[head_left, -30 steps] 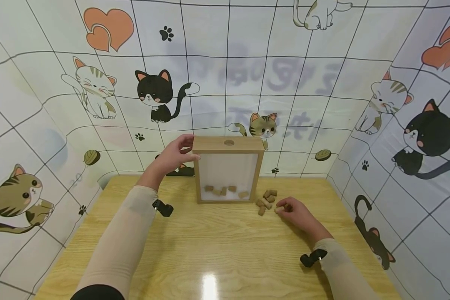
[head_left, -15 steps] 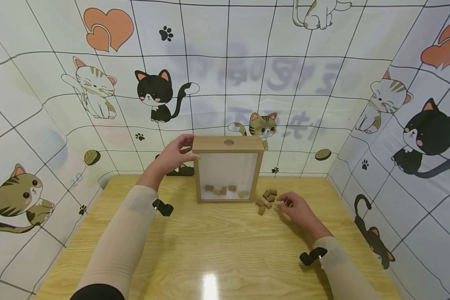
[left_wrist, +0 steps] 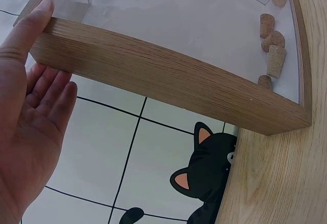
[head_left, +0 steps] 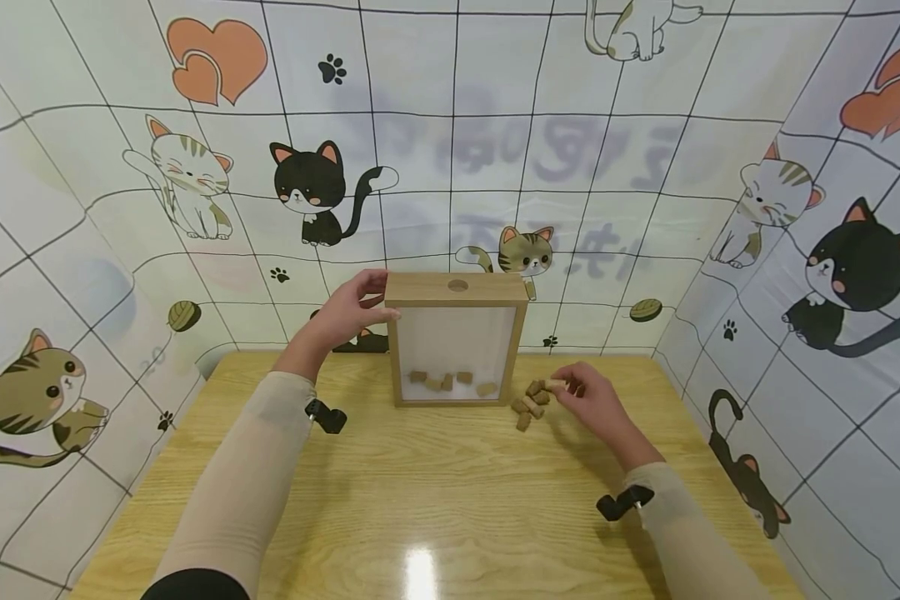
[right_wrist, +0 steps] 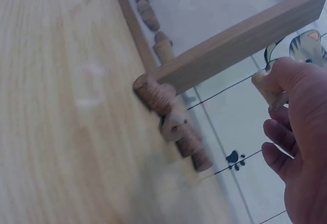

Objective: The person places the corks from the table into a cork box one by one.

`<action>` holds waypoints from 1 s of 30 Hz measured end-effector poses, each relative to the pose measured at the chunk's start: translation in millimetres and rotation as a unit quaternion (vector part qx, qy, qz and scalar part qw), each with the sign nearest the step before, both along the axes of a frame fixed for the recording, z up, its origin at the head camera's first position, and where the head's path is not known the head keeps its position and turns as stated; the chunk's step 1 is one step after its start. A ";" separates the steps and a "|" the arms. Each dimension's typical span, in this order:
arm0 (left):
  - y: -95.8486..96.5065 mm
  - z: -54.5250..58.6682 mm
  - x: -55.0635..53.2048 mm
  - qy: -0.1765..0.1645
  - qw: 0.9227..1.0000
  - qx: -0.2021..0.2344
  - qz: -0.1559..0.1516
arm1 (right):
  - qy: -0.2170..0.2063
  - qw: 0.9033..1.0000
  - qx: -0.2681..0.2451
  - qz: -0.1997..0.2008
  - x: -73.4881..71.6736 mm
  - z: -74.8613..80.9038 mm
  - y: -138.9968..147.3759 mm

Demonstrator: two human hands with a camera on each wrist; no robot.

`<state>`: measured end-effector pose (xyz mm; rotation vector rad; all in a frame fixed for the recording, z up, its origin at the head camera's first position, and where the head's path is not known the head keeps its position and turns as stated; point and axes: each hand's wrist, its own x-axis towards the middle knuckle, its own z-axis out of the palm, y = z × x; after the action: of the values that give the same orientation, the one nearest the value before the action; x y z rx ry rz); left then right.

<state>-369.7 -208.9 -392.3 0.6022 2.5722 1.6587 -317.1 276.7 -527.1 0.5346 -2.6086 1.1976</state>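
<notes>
A wooden shadow box [head_left: 456,290] with a clear front and a round hole in its top stands upright on the table. Several corks [left_wrist: 276,60] lie inside along its bottom. My left hand [head_left: 348,310] grips the box's upper left corner, thumb on the front edge and fingers behind. My right hand [head_left: 591,400] pinches a cork [right_wrist: 265,87] between thumb and fingertips, raised above the table to the right of the box. Close by it, a small pile of loose corks [head_left: 531,406] lies at the box's lower right corner.
The light wooden table [head_left: 420,492] ends at the back against a wall covering [head_left: 450,167] printed with cats and grid lines. More of this covering rises at both sides. Small black cameras [head_left: 328,417] are strapped at both wrists.
My right hand has lifted off the table with a cork, rising and moving slightly away from me. The left hand and the box have stayed in place.
</notes>
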 end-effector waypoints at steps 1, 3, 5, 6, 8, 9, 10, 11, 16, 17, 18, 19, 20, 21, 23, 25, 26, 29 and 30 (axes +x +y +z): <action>0.1 -0.2 0.0 0.001 1.000 0.001 0.000 | 0.004 1.000 -0.001 0.001 -0.6 3.3 -0.9; 0.3 -0.6 0.1 0.001 1.000 0.002 -0.001 | 0.014 1.000 -0.005 0.002 -2.2 9.7 -2.7; 0.3 -1.3 -0.5 0.001 1.000 0.003 0.000 | 0.030 1.000 -0.007 0.004 -4.3 15.9 -4.5; 0.5 -1.6 -0.6 0.001 1.000 0.004 0.000 | 0.038 0.999 -0.008 0.004 -5.6 18.5 -5.2; 0.6 -2.4 -1.1 0.001 1.000 0.005 -0.001 | 0.053 0.999 -0.012 0.006 -7.4 24.7 -6.9; 0.5 -2.8 -1.4 0.000 1.000 0.005 0.000 | 0.060 0.998 -0.015 0.007 -8.3 27.8 -7.7; 0.4 -3.2 -1.7 0.000 1.000 0.005 -0.001 | 0.067 0.998 -0.017 0.008 -9.4 30.8 -8.5; 0.3 -3.5 -2.0 0.001 1.000 0.004 -0.001 | 0.077 0.997 -0.020 0.010 -10.7 33.6 -9.3; -0.1 -4.0 -1.9 -0.001 1.000 0.004 -0.001 | 0.134 0.990 -0.042 0.023 -16.2 48.5 -15.0; -0.2 -3.8 -1.7 -0.002 1.000 0.004 -0.001 | 0.147 0.988 -0.047 0.026 -17.0 51.7 -16.6; -0.2 -3.6 -1.4 -0.003 1.000 0.004 0.000 | 0.155 0.986 -0.052 0.028 -17.1 55.1 -18.2; -0.2 -3.3 -0.9 -0.005 1.000 0.004 0.000 | 0.161 0.985 -0.057 0.030 -17.6 58.1 -19.6; -0.1 -3.0 -0.6 -0.006 1.000 0.005 -0.001 | 0.166 0.984 -0.059 0.032 -17.8 61.3 -21.1; 0.0 -2.9 -0.5 -0.007 1.000 0.005 -0.001 | 0.171 0.983 -0.063 0.034 -18.5 64.1 -22.5; 0.3 -2.2 0.1 -0.008 1.000 0.005 -0.001 | 0.176 0.981 -0.069 0.036 -19.8 69.4 -25.3; 0.5 -2.0 0.0 -0.008 1.000 0.006 -0.002 | 0.183 0.980 -0.070 0.037 -20.1 76.1 -28.6; 0.3 -2.1 -0.3 -0.008 1.000 0.006 -0.002 | 0.186 0.979 -0.070 0.040 -20.4 79.4 -29.7; 0.2 -2.2 -0.8 -0.007 1.000 0.007 -0.002 | 0.189 0.979 -0.067 0.039 -21.5 88.8 -32.5; 0.0 -2.4 -1.0 -0.008 1.000 0.007 -0.001 | 0.190 0.979 -0.064 0.041 -22.1 92.0 -32.8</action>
<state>-370.7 -208.9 -394.7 0.5904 2.5501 1.6740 -339.1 243.9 -435.1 0.7670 -2.1935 1.1464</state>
